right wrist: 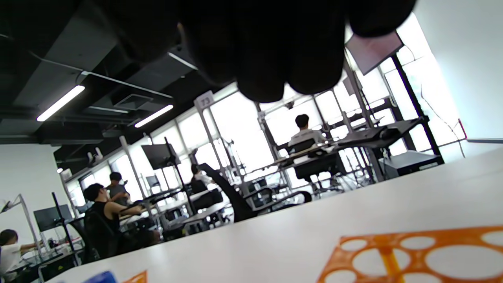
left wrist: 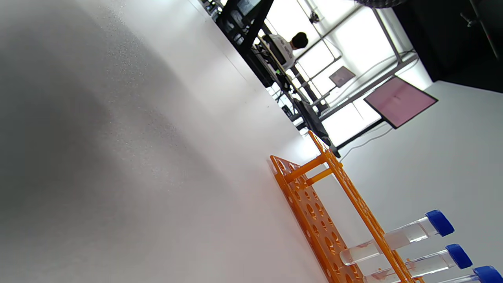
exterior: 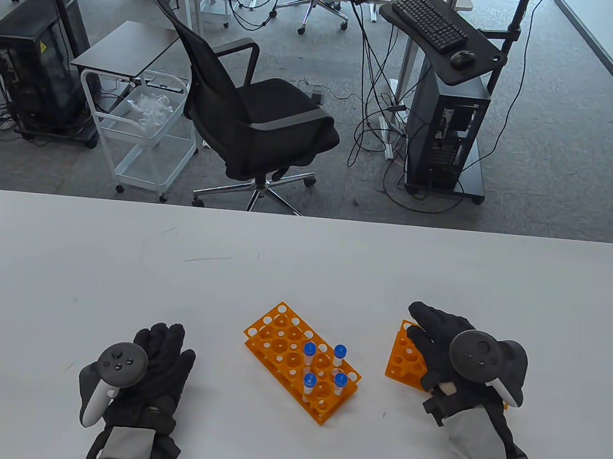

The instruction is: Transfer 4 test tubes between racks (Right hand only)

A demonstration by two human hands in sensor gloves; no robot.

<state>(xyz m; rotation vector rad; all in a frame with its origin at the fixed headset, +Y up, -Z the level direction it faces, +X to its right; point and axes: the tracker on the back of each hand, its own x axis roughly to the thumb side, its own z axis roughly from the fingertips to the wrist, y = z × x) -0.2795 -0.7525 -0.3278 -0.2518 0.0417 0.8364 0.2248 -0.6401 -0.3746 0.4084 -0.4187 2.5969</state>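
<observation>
Orange plastic rack at the table's middle holds four upright blue-capped clear test tubes. Our right gloved hand rests over a second orange rack, fingers spread, gripping nothing we can see. Our left gloved hand lies flat on the white table.

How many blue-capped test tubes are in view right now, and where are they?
4. All stand in the middle orange rack, at its near right end: tubes at and. The right hand covers the other rack, so more could be hidden.
</observation>
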